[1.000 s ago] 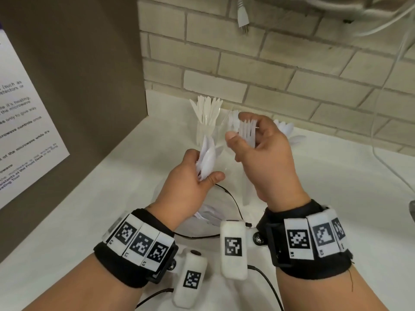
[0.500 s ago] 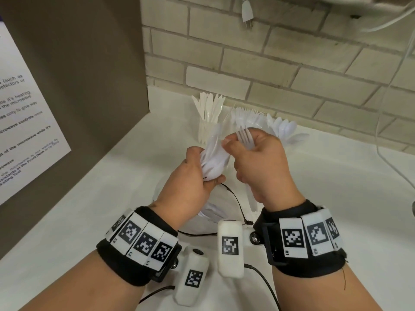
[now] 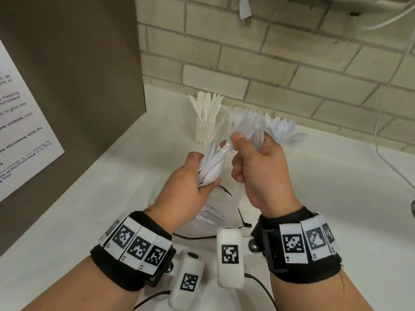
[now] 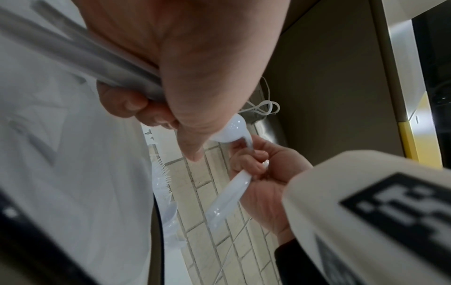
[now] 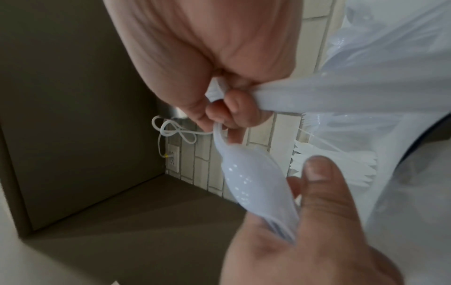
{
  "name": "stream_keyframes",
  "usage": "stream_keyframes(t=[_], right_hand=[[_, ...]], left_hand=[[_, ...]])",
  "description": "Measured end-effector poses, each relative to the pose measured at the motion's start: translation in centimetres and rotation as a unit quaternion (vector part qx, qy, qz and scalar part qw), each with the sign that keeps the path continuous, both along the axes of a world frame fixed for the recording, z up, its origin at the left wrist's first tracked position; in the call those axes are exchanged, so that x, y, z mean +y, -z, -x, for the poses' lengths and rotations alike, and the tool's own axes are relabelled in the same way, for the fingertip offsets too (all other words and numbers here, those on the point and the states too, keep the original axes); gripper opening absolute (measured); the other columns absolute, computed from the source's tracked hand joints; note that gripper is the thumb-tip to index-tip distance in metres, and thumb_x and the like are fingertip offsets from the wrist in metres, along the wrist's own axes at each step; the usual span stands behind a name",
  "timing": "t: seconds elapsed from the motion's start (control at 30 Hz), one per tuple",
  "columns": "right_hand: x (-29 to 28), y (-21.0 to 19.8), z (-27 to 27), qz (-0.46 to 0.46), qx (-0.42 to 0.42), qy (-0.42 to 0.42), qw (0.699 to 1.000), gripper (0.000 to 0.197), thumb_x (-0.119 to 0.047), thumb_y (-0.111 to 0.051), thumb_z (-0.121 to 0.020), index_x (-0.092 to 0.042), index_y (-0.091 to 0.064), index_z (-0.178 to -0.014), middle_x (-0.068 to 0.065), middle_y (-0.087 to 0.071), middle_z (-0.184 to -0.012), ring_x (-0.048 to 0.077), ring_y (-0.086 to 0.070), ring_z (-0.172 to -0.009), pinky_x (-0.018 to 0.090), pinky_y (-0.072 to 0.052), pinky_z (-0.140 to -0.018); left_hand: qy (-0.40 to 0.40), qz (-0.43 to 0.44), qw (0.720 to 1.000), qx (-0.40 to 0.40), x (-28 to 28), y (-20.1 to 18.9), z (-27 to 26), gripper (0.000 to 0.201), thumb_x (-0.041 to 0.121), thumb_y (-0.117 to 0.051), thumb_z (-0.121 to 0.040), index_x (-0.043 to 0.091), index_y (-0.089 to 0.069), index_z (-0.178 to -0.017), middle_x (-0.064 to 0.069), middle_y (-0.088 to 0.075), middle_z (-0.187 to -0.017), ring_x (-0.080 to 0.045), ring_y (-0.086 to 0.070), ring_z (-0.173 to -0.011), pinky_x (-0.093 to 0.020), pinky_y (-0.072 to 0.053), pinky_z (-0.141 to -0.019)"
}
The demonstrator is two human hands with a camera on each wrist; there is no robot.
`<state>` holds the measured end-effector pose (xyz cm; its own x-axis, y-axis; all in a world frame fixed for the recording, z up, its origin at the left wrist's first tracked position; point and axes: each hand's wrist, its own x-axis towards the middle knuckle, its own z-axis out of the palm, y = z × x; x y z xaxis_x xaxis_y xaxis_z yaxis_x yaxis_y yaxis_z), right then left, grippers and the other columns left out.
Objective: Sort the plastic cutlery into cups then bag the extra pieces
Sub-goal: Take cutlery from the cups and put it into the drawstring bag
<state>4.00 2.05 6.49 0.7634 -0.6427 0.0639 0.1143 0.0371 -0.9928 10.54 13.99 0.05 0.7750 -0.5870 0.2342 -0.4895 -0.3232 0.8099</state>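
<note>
Pinching one spoon [image 3: 226, 151] by its neck, our right hand [image 3: 260, 167] had dropped from its raised fork-holding pose to our left hand [image 3: 184, 189], which clasped the spoon bundle [image 3: 211, 169] above the counter's [image 3: 112, 198] middle; bagging extras looked near.

I've brought my right hand [image 3: 258, 167] down and in from 1 o'clock until it meets my left hand [image 3: 184, 187]. The forks it held fanned upright a second ago are lowered into the grip, and its thumb and finger now pinch a spoon [image 3: 222, 153] handle in the left hand's spoon bundle [image 3: 210, 171].
</note>
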Motion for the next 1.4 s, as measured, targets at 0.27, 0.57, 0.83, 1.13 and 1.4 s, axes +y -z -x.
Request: stream_keyframes(t=[0.27,0.57,0.83,1.13,1.4], right_hand=[[-6.4,-4.2,-1.8,-0.027,-0.127,0.104,0.986,0.013,-0.012,-0.051,-0.096,-0.018,-0.062,-0.098,0.007,-0.062,-0.081,0.011,-0.046,-0.057,0.023,-0.036,-0.047],[-13.0,-3.1,-10.8,0.107,-0.114,0.073,0.985,0.015,-0.016,-0.037,-0.102,-0.023,-0.050,-0.107,0.006,-0.057,-0.088,0.017,-0.065,-0.073,0.032,-0.055,-0.070],[-15.8,3.2,-14.6,0.108,0.015,0.097,0.989,0.021,-0.011,-0.049,-0.095,-0.016,-0.054,-0.115,0.003,-0.063,-0.093,0.014,-0.063,-0.078,0.040,-0.056,-0.084],[-15.9,4.5,-14.1,0.369,0.189,0.063,0.908,0.036,-0.005,-0.039,-0.096,-0.013,-0.060,-0.124,0.006,-0.058,-0.131,0.021,-0.055,-0.120,0.018,-0.039,-0.095],[-12.0,0.0,-11.0,0.375,0.110,0.051,0.919,0.027,-0.010,-0.050,-0.095,-0.015,-0.065,-0.117,0.004,-0.065,-0.121,0.015,-0.059,-0.112,0.021,-0.042,-0.096]], left_hand=[[0.020,0.053,0.987,0.150,0.4,-0.2,-0.8,0.022,0.034,-0.060,-0.090,0.014,-0.054,-0.096,0.006,-0.052,-0.068,-0.012,-0.046,-0.059,-0.025,-0.041,-0.060],[0.044,0.152,0.942,0.295,0.7,-1.2,-1.4,0.030,0.035,-0.056,-0.093,0.011,-0.050,-0.075,0.002,-0.035,-0.052,-0.013,-0.036,-0.048,-0.030,-0.036,-0.048],[0.062,0.224,0.895,0.382,1.1,-1.8,-2.3,0.059,0.037,-0.061,-0.076,-0.014,-0.050,-0.102,-0.006,-0.035,-0.063,-0.012,-0.035,-0.047,-0.024,-0.036,-0.042],[0.048,0.226,0.890,0.392,0.6,-1.2,-2.2,0.063,0.038,-0.061,-0.075,-0.018,-0.050,-0.103,-0.004,-0.039,-0.061,-0.013,-0.037,-0.047,-0.026,-0.037,-0.044],[0.065,0.225,0.885,0.402,1.1,-1.5,-2.2,0.028,0.039,-0.057,-0.079,0.015,-0.070,-0.084,-0.001,-0.058,-0.072,-0.015,-0.057,-0.065,-0.027,-0.050,-0.068]])
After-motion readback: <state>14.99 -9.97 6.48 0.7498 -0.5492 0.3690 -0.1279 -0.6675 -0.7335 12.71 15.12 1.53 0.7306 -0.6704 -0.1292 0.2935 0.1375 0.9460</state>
